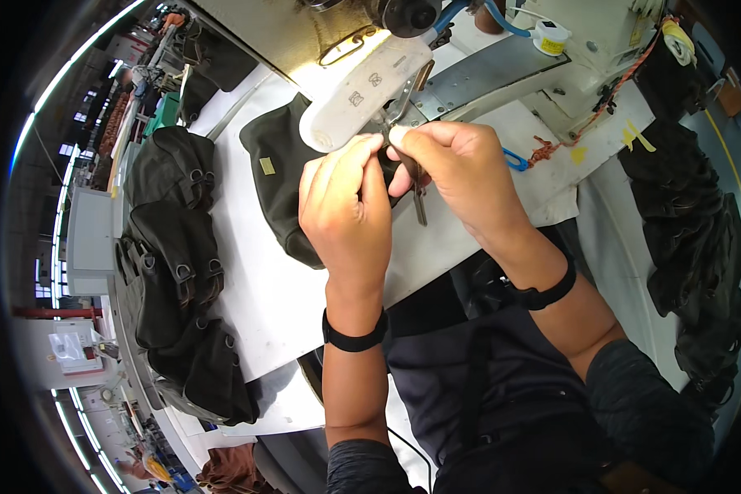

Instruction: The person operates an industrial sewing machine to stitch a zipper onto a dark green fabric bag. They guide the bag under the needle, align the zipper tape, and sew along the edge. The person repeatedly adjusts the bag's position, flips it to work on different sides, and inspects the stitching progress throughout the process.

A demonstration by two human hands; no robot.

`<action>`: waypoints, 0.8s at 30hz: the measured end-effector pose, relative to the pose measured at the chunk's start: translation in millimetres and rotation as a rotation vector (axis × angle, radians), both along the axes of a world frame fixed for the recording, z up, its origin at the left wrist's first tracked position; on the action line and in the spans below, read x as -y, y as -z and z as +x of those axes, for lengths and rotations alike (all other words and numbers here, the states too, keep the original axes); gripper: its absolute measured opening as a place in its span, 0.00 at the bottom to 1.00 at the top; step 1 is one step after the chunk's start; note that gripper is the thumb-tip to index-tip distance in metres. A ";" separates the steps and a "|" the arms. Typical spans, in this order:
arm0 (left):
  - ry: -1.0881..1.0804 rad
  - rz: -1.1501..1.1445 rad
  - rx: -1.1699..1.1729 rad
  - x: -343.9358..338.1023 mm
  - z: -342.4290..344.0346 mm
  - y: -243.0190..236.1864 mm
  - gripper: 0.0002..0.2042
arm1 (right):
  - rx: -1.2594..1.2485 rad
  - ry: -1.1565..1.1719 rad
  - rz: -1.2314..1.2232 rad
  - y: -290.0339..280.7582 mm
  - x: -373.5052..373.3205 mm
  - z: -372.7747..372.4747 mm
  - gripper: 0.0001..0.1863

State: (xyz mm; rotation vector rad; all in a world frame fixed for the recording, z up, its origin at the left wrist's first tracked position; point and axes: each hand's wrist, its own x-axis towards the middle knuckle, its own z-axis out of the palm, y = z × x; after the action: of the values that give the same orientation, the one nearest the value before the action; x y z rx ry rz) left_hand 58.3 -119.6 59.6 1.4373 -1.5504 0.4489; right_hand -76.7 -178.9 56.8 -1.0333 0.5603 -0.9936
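Both my hands are up under the white head cover (366, 90) of a sewing machine, fingertips nearly touching beside the needle area. My right hand (465, 169) pinches a narrow dark strap (421, 207), whose loose end hangs below the fingers. Bent in at the same spot, my left hand (346, 206) has its fingers closed around the edge of the work; what lies between them is hidden. A dark green bag (276, 185) with a small yellow label (267, 166) spreads on the table left of and behind my left hand.
More dark bags (169, 255) with metal rings are heaped along the table's left side. Dark bags (692, 255) also hang at the right. Blue-handled scissors or snips (514, 160) lie by an orange cord (543, 151) near the machine bed (490, 82). A thread spool (550, 37) sits above it.
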 end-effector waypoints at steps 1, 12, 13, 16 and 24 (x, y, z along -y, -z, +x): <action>-0.002 -0.004 -0.026 1.2 -0.1 0.2 0.08 | -0.018 0.026 -0.044 2.2 1.2 0.7 0.14; -0.037 -0.025 -0.056 6.7 -1.6 4.4 0.06 | -0.368 0.071 -0.298 9.5 5.1 -15.2 0.15; -0.025 -0.031 -0.058 7.7 -2.5 5.2 0.06 | -0.384 0.095 -0.319 12.5 5.5 -15.2 0.15; -0.027 -0.032 -0.081 10.8 -4.6 8.9 0.07 | -0.439 0.167 -0.432 18.5 5.3 -15.0 0.15; -0.135 -0.084 -0.053 15.8 -8.6 18.0 0.10 | -0.361 0.631 -1.116 -39.2 37.9 -129.7 0.12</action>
State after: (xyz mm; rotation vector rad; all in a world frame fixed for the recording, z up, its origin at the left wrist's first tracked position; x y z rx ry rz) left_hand 49.7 -135.5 41.7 1.4819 -1.3823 0.5457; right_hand -206.4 -216.8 96.0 -2.1276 0.6428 -1.7719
